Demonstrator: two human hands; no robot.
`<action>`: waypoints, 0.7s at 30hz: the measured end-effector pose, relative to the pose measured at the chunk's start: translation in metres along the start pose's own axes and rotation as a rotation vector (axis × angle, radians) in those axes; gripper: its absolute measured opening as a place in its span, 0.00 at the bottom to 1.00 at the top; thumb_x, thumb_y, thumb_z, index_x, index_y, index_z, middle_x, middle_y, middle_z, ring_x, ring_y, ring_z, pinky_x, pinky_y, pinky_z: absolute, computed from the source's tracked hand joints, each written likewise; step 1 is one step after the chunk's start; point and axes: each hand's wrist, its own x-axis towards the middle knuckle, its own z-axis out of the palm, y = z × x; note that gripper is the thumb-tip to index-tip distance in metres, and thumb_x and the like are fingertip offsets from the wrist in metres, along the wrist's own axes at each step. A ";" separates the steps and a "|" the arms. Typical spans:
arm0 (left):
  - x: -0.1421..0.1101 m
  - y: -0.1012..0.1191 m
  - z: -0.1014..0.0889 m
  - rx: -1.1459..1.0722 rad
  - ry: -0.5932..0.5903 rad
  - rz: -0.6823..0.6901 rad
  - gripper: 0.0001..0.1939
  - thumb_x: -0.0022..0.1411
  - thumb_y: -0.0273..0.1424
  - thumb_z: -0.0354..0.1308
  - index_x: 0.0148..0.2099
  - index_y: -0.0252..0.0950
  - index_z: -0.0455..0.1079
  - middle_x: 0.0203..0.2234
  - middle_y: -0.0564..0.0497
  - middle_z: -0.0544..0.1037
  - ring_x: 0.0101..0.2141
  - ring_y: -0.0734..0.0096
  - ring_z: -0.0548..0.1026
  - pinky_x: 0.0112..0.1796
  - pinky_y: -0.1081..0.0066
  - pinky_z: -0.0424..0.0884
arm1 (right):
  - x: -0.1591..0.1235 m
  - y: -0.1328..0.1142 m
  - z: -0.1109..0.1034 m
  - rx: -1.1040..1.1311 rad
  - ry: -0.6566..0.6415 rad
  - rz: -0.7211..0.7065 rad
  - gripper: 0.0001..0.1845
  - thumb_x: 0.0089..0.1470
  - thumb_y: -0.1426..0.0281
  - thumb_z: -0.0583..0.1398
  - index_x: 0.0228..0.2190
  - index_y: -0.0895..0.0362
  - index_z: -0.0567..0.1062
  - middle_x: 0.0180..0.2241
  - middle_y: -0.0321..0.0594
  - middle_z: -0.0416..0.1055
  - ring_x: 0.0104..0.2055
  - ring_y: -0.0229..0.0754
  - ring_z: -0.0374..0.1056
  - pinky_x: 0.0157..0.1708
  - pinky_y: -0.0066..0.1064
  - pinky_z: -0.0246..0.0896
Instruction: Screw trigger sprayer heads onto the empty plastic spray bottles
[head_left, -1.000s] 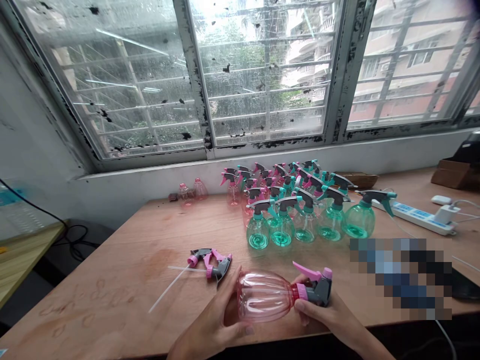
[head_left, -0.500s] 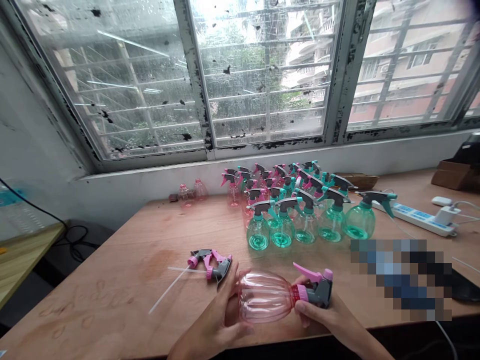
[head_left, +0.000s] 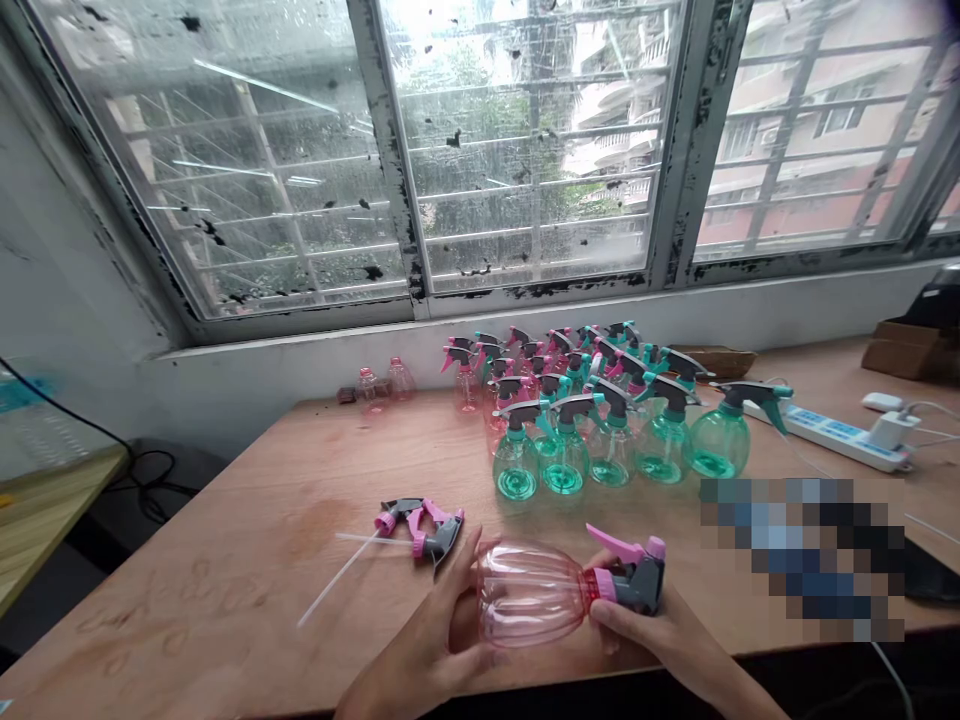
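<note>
I hold 1 sprayer-topped pink bottle (head_left: 532,595) at 6 o'clock, left hand (head_left: 424,640) loosely cupped, right hand (head_left: 660,625) closed, 2 sprayers (head_left: 442,540) at 7 and 2 bottles (head_left: 400,380) at 9 unjoined.

You can read no words, numbers or brands anywhere here. On the power strip (head_left: 832,432) to your right, the blue panels are too small for you to make out any print. At the far left, the blue band (head_left: 26,394) on the clear bottle (head_left: 49,432) is too blurred to read. The small pale patch on the black object (head_left: 943,305) above the cardboard box (head_left: 896,347) is illegible to you. Looping marks (head_left: 199,570) on the tabletop (head_left: 315,450) form no letters you can identify.
</note>
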 end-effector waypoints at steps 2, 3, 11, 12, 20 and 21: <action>0.000 0.004 0.000 0.015 0.019 -0.025 0.55 0.63 0.37 0.67 0.75 0.52 0.28 0.74 0.45 0.49 0.70 0.49 0.53 0.69 0.50 0.51 | 0.000 0.000 0.000 -0.001 -0.006 -0.004 0.23 0.51 0.56 0.71 0.40 0.56 0.73 0.21 0.33 0.76 0.23 0.41 0.70 0.28 0.34 0.68; 0.000 0.005 0.001 0.003 0.021 -0.032 0.55 0.62 0.37 0.67 0.75 0.51 0.30 0.74 0.45 0.49 0.71 0.48 0.52 0.69 0.50 0.51 | 0.000 0.000 -0.001 -0.001 -0.009 -0.006 0.22 0.52 0.56 0.71 0.40 0.56 0.73 0.21 0.33 0.75 0.23 0.41 0.70 0.28 0.34 0.68; 0.001 0.004 0.005 -0.081 0.055 0.000 0.44 0.68 0.40 0.61 0.75 0.56 0.37 0.73 0.47 0.51 0.67 0.51 0.61 0.65 0.55 0.62 | 0.000 0.001 -0.001 0.003 -0.012 -0.004 0.22 0.52 0.57 0.71 0.40 0.57 0.73 0.21 0.34 0.75 0.23 0.41 0.69 0.28 0.35 0.68; 0.001 0.003 0.004 -0.080 0.038 0.002 0.44 0.68 0.40 0.60 0.75 0.57 0.36 0.73 0.47 0.51 0.67 0.51 0.61 0.65 0.54 0.62 | 0.000 0.001 -0.001 0.003 -0.010 -0.002 0.22 0.52 0.57 0.72 0.40 0.56 0.73 0.21 0.34 0.75 0.23 0.41 0.69 0.28 0.35 0.68; 0.000 0.003 0.003 -0.097 0.011 -0.005 0.55 0.62 0.38 0.69 0.75 0.56 0.31 0.74 0.46 0.47 0.69 0.49 0.56 0.67 0.51 0.57 | 0.000 0.003 -0.002 -0.017 -0.017 -0.002 0.23 0.52 0.57 0.71 0.42 0.56 0.72 0.21 0.33 0.75 0.23 0.41 0.69 0.28 0.34 0.68; 0.001 0.004 0.004 -0.088 0.016 0.000 0.55 0.61 0.38 0.69 0.75 0.55 0.33 0.74 0.47 0.48 0.70 0.49 0.54 0.67 0.51 0.56 | 0.000 0.004 -0.002 -0.019 -0.017 -0.002 0.23 0.52 0.57 0.71 0.42 0.56 0.72 0.21 0.33 0.75 0.23 0.41 0.69 0.28 0.34 0.68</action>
